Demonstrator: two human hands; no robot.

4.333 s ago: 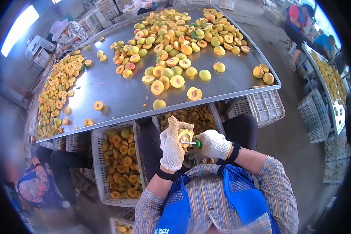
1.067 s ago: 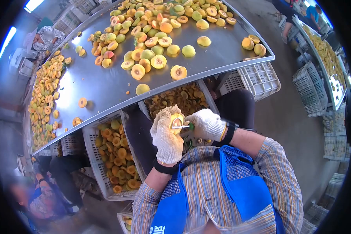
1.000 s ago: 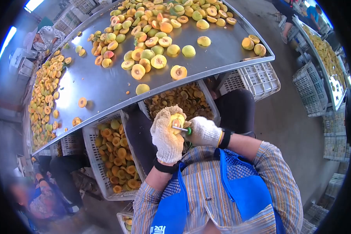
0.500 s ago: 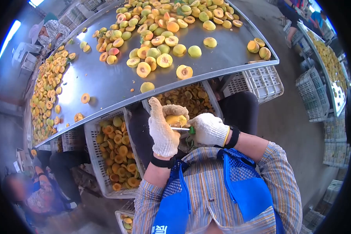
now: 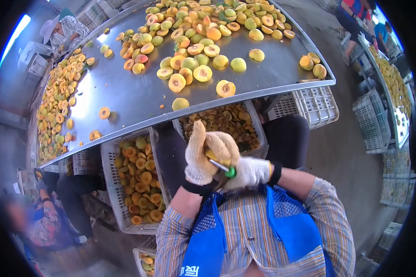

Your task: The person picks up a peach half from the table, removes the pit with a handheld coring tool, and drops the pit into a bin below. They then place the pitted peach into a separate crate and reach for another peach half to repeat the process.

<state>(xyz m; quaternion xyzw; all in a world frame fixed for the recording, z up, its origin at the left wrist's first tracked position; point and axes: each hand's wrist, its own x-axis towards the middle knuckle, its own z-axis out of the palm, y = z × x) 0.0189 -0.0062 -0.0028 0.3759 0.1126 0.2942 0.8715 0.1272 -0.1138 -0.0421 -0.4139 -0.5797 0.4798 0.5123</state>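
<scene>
Both my hands wear white knit gloves and are close together above my lap. My left hand (image 5: 200, 159) is closed around a yellow peach (image 5: 211, 154), most of it hidden by the stained fingers. Against that fruit lies the metal shaft of a small green-handled pitting tool (image 5: 231, 172). My right hand (image 5: 250, 173) is closed on the tool, its fingertips partly hidden behind the left glove. Just beyond my hands, under the table edge, a crate (image 5: 262, 138) holds brownish fruit pieces.
A metal table (image 5: 138, 99) ahead carries many halved peaches (image 5: 202, 73). To my left, a white crate (image 5: 111, 184) holds pitted halves. Another white crate (image 5: 316, 106) stands under the table's right corner. One co-worker (image 5: 41, 217) sits at lower left, another (image 5: 69, 32) at upper left.
My hands have drawn slightly closer to my body. The left fingers now cover more of the peach, and the tool has tilted, its green end lower. The view has shifted slightly.
</scene>
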